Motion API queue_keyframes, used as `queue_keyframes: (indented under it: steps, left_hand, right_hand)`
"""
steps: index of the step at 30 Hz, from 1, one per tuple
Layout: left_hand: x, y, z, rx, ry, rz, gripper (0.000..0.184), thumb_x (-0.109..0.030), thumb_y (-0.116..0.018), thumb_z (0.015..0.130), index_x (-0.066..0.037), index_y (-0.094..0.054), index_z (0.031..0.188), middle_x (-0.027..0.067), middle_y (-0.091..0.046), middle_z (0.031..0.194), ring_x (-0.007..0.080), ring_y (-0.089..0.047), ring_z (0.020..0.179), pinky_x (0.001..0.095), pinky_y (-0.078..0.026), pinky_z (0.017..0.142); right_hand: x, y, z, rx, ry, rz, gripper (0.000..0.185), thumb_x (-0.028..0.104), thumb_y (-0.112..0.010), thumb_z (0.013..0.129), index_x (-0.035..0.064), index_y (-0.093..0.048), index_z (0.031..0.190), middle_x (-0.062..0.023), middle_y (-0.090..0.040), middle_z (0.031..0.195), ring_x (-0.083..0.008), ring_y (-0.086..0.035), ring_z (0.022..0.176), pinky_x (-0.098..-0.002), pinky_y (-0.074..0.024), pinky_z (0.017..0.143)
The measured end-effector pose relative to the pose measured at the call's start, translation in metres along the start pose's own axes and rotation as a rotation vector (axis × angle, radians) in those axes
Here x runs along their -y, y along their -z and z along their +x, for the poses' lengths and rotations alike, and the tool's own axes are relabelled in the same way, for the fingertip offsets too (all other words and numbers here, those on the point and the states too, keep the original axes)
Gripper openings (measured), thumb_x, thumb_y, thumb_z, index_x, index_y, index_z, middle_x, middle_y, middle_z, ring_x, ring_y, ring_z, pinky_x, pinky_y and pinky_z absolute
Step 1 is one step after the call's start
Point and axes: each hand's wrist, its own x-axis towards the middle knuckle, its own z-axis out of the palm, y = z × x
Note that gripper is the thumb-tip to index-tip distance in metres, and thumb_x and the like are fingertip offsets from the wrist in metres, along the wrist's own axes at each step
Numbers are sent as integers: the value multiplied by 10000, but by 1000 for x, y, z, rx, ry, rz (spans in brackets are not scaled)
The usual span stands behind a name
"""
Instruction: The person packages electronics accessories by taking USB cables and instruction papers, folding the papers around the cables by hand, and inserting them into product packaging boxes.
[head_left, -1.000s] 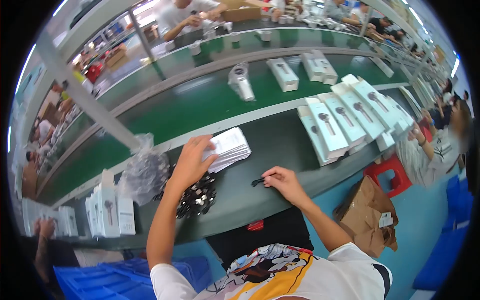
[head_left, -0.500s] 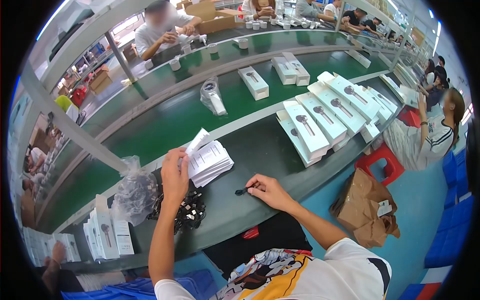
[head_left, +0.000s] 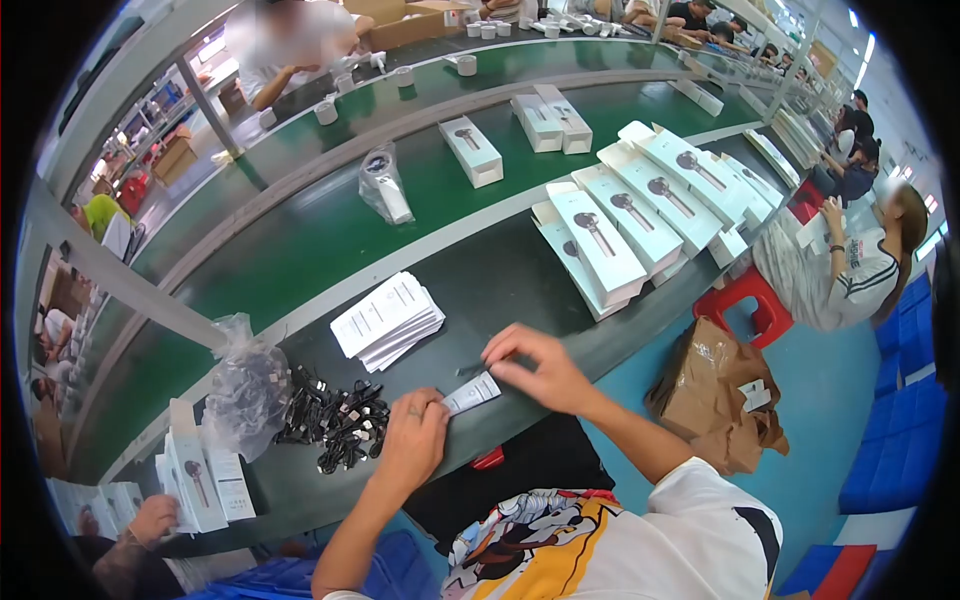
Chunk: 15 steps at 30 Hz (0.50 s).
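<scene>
My left hand [head_left: 415, 435] pinches the end of a folded instruction leaflet [head_left: 474, 394], which lies low over the dark work surface. Just to the right, my right hand [head_left: 540, 368] has its fingers closed on a short black cable [head_left: 468, 371], partly hidden and blurred, beside the leaflet's far end. Beyond my left hand is a stack of printed leaflets [head_left: 385, 318], slightly fanned. A tangled pile of black cables [head_left: 335, 420] lies left of that hand.
A clear plastic bag of cables [head_left: 247, 395] stands at the left, near white boxes [head_left: 195, 470] and another person's hand [head_left: 155, 518]. More product boxes [head_left: 625, 225] are piled at the right. The green conveyor [head_left: 300, 255] carries boxes and a bagged device [head_left: 385, 187]. A red stool [head_left: 745, 308] stands at the right.
My left hand has taken a leaflet off the stack and brought it down and right, beside my right hand. My right hand has lifted slightly with the cable. The view has shifted a little.
</scene>
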Motion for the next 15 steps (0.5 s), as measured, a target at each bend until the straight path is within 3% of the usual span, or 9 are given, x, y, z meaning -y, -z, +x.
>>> queue_keyframes:
  steps: [5,11,15]
  left_hand:
    - [-5,-9,-6,-6,72,-57,142,21,-685,850,5,-597,961,183,-617,1117,386,-599,1044,476,-480,897]
    - [0,-13,-10,-53,115,-92,138,40,-684,848,14,-600,953,189,-619,1103,389,-603,1031,476,-491,885]
    - [-4,-11,-6,-27,161,-115,128,42,-674,861,17,-595,958,194,-622,1082,389,-603,1014,468,-497,865]
  right_hand:
    - [-32,-25,-12,217,165,-417,185,76,-712,889,11,-655,1053,-112,-680,1082,-299,-612,1110,-391,-477,983]
    - [-33,-35,-19,255,269,-522,204,128,-715,891,42,-653,1065,-129,-605,1262,-333,-551,1186,-453,-440,1014]
    - [-37,-35,-17,281,302,-545,195,138,-719,886,45,-647,1042,-135,-569,1246,-344,-526,1199,-461,-428,1015]
